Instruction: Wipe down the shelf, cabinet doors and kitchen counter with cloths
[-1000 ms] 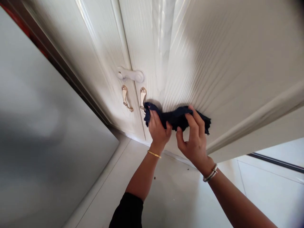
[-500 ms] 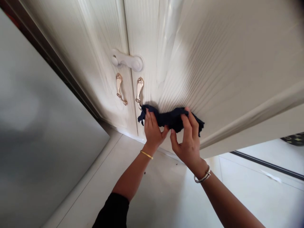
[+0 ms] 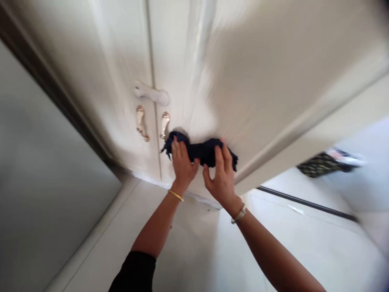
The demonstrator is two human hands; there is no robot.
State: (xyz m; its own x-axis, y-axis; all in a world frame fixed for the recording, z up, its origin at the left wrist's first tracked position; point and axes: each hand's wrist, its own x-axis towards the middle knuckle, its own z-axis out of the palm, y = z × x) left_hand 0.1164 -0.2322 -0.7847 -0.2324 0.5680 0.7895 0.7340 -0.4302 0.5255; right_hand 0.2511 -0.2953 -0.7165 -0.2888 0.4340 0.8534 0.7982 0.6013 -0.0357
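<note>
A dark navy cloth, bunched lengthwise, lies against the lower part of the cream cabinet door. My left hand grips its left end, fingers laid over the fabric and thumb below. Around the cloth's right part my right hand is curled, fingers on top and thumb underneath. Just up and left of the cloth is a gold-trimmed handle. A second handle sits on the left door. Above both, a white child-safety latch bridges the gap between the doors.
A grey flat panel stands close on the left. Pale floor tiles lie below. At right, a dark track crosses the floor, with a dark patterned item beyond it.
The view has shifted, so the cabinet, cloth and hands appear further left and more of the patterned item shows. Both hands keep their hold on the cloth.
</note>
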